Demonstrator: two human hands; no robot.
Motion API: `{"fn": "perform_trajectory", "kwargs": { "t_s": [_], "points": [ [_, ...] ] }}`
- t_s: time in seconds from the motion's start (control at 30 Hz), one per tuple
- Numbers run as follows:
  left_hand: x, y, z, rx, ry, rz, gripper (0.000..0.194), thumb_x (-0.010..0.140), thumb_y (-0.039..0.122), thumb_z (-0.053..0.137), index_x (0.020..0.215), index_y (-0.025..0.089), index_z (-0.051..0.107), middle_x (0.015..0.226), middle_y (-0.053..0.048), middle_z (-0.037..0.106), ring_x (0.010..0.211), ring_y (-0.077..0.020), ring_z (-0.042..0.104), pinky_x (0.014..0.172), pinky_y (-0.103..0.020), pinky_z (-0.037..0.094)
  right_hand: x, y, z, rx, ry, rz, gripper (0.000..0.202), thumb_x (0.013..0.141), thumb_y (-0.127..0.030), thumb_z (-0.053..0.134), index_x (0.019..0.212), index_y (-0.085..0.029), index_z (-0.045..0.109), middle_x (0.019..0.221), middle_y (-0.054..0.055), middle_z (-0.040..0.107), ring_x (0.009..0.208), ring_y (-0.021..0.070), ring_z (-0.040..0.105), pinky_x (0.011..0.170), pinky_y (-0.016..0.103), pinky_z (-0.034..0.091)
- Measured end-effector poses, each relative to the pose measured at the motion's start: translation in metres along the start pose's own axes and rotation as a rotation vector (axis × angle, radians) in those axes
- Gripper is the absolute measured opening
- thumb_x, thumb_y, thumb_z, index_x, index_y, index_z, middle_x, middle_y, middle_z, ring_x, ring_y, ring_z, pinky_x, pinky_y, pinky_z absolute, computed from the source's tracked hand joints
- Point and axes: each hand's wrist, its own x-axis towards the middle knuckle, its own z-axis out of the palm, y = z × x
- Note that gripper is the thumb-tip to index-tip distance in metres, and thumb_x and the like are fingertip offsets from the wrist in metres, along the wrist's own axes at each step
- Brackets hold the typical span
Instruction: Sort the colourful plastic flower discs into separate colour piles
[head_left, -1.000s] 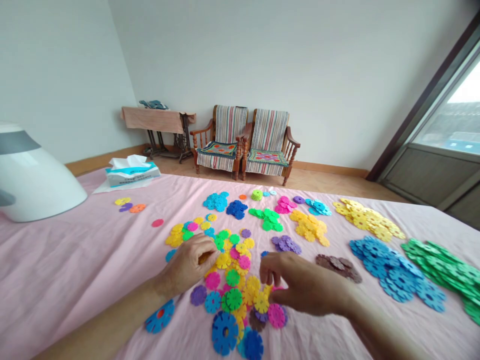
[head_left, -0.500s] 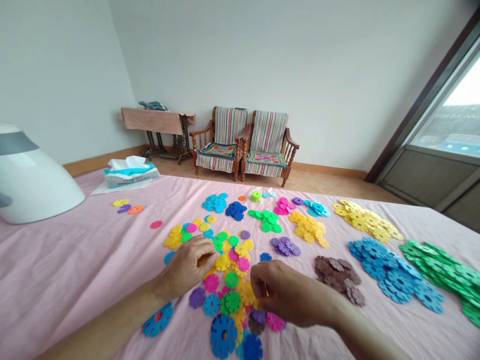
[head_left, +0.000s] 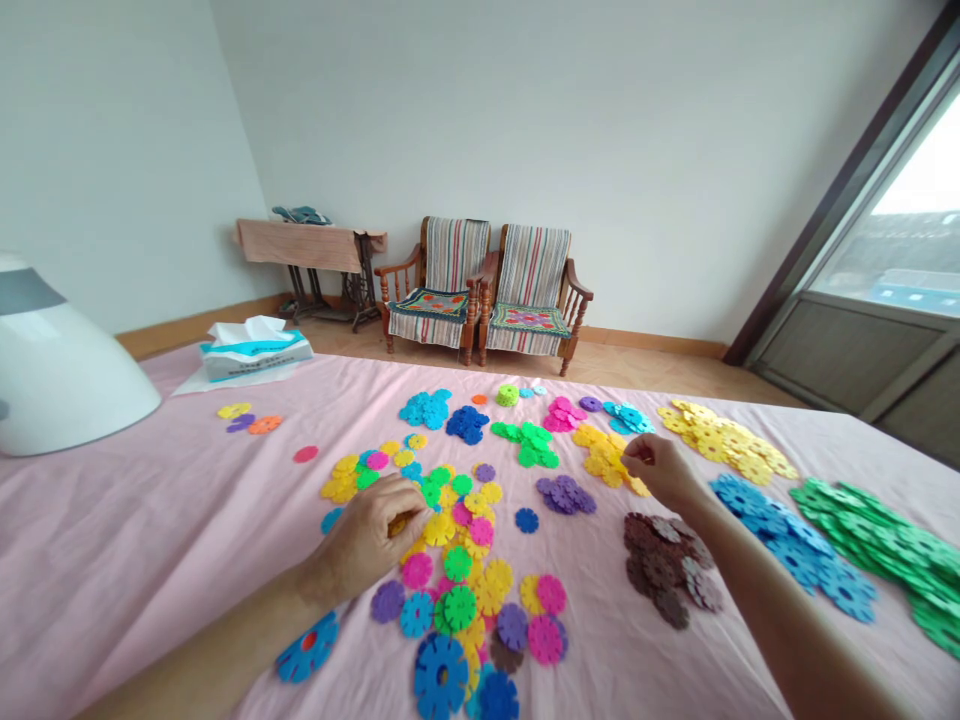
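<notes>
My left hand [head_left: 379,525] is curled over the left side of a mixed heap of plastic snowflake discs, with yellow snowflake discs [head_left: 397,524] showing inside its closed fingers. The heap holds pink discs [head_left: 417,571], green discs [head_left: 458,607], purple discs [head_left: 513,627] and large blue discs [head_left: 441,675]. Over to the right, my right hand [head_left: 660,470] is at the edge of a pile of yellow discs [head_left: 600,455]. Its fingers are pinched together, and whatever lies between them is hidden. Brown discs [head_left: 664,560] lie nearer, below the right wrist.
Sorted piles surround the right hand: purple [head_left: 565,494], green [head_left: 529,443], dark blue [head_left: 466,425], pale yellow [head_left: 724,440], large blue [head_left: 795,545] and large green [head_left: 877,550]. A tissue box [head_left: 255,355] and a white appliance [head_left: 75,370] stand left on the pink cloth [head_left: 187,530].
My right hand has moved from the mixed heap forward and right to the yellow pile, uncovering pink, yellow and purple discs. My left hand has stayed over the heap.
</notes>
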Motion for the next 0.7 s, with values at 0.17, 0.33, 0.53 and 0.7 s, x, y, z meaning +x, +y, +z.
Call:
{"fn": "perform_trajectory", "kwargs": {
  "t_s": [0.17,0.33,0.53,0.7],
  "points": [
    [0.0,0.001,-0.001,-0.012,0.017,0.006,0.024,0.086,0.017,0.047,0.065,0.017,0.058,0.065,-0.002,0.056,0.066,-0.0131,0.053,0.064,-0.024,0.043,0.003,0.009,-0.001,-0.044,0.045,0.035,0.007,0.063,-0.02,0.054,0.07,-0.018,0.054,0.06,0.0,0.061,0.055,0.0146,0.058,0.049,0.024,0.04],
    [0.0,0.002,-0.002,-0.038,0.039,0.025,0.022,0.085,0.017,0.048,0.066,0.017,0.059,0.064,-0.002,0.057,0.064,-0.0129,0.053,0.062,-0.023,0.044,-0.007,-0.024,0.002,-0.045,-0.084,-0.039,0.003,0.069,-0.021,0.053,0.07,-0.018,0.055,0.063,0.001,0.062,0.057,0.014,0.058,0.053,0.024,0.041],
    [0.0,0.003,-0.003,-0.02,-0.013,-0.015,0.022,0.086,0.017,0.047,0.067,0.017,0.059,0.065,-0.002,0.056,0.064,-0.0131,0.052,0.062,-0.024,0.043,-0.055,-0.105,0.01,-0.071,-0.745,-0.311,0.007,0.074,-0.018,0.053,0.071,-0.018,0.059,0.065,-0.001,0.061,0.06,0.0113,0.055,0.054,0.021,0.039],
    [-0.001,0.003,-0.003,-0.009,-0.049,-0.041,0.023,0.087,0.018,0.046,0.066,0.016,0.058,0.066,-0.002,0.055,0.065,-0.0132,0.052,0.063,-0.024,0.042,-0.09,-0.138,0.027,-0.177,-0.787,-0.405,0.013,0.071,-0.013,0.057,0.083,-0.018,0.059,0.082,0.003,0.062,0.072,0.013,0.054,0.062,0.022,0.039]
  ]
}}
